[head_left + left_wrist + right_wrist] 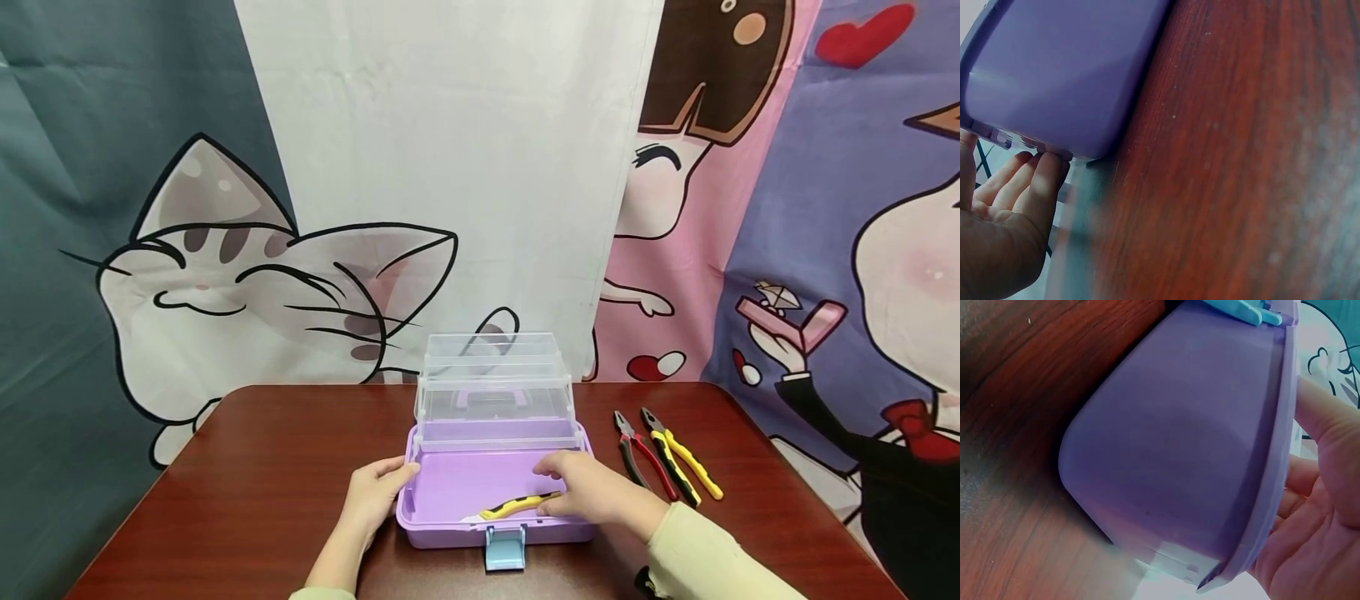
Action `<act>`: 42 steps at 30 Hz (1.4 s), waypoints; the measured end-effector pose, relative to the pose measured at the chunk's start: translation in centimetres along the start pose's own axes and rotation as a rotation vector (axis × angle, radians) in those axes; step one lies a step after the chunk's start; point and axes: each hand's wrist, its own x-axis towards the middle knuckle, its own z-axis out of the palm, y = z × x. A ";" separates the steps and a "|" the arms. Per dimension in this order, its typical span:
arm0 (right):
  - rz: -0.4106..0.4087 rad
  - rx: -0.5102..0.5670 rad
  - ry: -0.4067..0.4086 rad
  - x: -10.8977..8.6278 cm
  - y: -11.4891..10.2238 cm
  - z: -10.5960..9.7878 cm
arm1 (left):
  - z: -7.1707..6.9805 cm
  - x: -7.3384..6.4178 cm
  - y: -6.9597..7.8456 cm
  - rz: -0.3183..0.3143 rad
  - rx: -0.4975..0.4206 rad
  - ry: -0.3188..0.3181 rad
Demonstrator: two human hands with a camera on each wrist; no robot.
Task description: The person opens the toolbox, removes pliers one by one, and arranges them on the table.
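A purple toolbox [480,479] stands with its clear lid raised at the back and its blue latch [506,550] hanging down in front. My left hand [372,492] grips its left rim, thumb on top; in the left wrist view, the fingers [1046,178] touch the outer wall. Inside, near the front wall, lies a hand tool with a yellow-and-black handle [517,505] and a pale end at left. My right hand [585,487] reaches over the right rim, thumb beside the handle and fingers spread above the box floor. The handle's right end is hidden by that hand.
To the right of the box, red-and-black pliers [643,454] and yellow-and-black pliers [678,454] lie on the dark red wooden table [300,442]. A printed cartoon curtain [480,167] hangs behind the table's far edge. A small black object [643,581] shows beneath the right sleeve.
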 end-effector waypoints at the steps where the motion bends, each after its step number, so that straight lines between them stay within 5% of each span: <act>1: -0.001 -0.011 -0.005 0.1 0.0 0.1 | 0.0 0.0 0.0 0.001 -0.002 -0.003; 27: -0.035 -0.124 -0.211 2.4 -0.6 1.4 | 0.0 -0.2 0.1 -0.001 -0.005 -0.008; 42: -0.008 -0.181 -0.227 3.0 -0.8 1.6 | -0.2 0.2 -0.3 0.001 -0.005 -0.009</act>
